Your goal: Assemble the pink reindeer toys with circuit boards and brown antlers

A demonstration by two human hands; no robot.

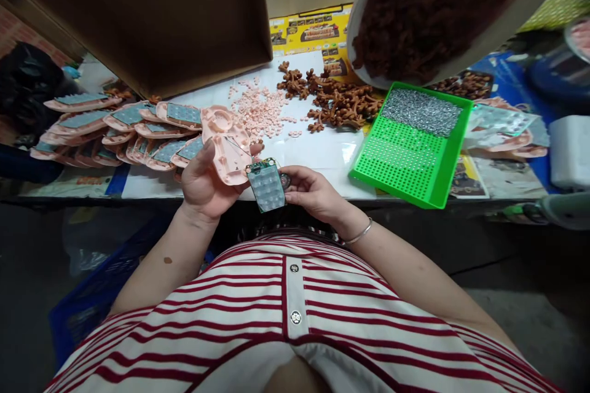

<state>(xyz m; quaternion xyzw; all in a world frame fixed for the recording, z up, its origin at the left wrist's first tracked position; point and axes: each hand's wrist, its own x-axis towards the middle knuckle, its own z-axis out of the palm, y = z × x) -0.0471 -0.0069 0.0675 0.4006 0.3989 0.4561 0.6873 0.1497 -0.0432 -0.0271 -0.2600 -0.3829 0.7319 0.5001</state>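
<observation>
My left hand (203, 187) is wrapped round a pink plastic shell (225, 156), its hollow inside facing up. Close beside the shell, my right hand (313, 193) pinches a circuit board with a grey rubber keypad (267, 187) and a small round dark part (284, 181) at its right edge. Thin wires seem to run from the board into the shell. Just beyond my hands lies a scatter of small pink plastic pieces (262, 110).
Pink shells with grey keypads (124, 126) are stacked at the left. Brown branched pieces (343, 101) lie mid-table. A green perforated tray (401, 163) holds small metal parts (421, 110). A cardboard box (184, 24) and a tilted tub (364, 43) of brown pieces stand behind.
</observation>
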